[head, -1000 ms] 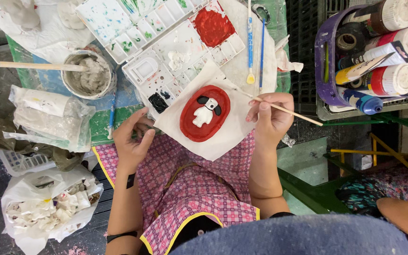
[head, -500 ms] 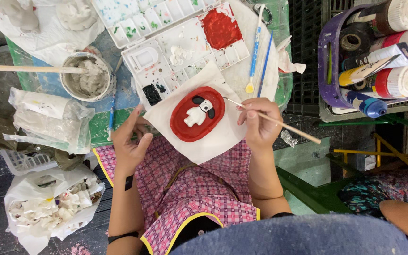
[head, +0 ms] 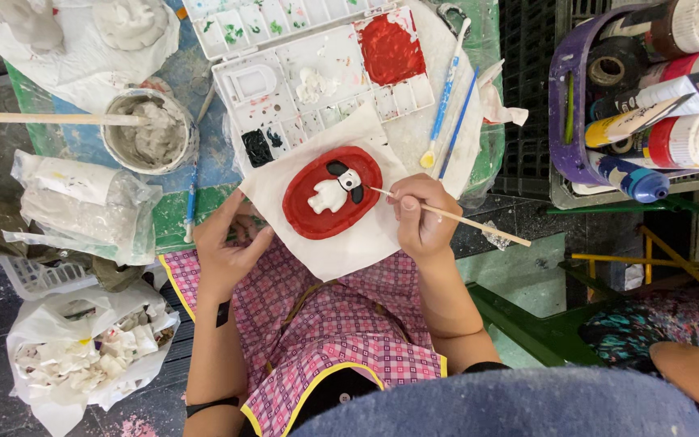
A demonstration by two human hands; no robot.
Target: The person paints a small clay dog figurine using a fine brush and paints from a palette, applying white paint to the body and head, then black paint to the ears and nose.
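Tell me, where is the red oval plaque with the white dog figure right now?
In the head view, the red oval plaque lies centre on white paper, just below the paint palette, between both hands.

A cup of grey paste (head: pixel 149 133), a purple basket of paint bottles (head: pixel 564 121) and bagged plaster pieces (head: pixel 82 352) sit around.

Plaque (head: pixel 332 193) on paper sheet (head: pixel 329 243) — palette (head: pixel 317 73) behind.
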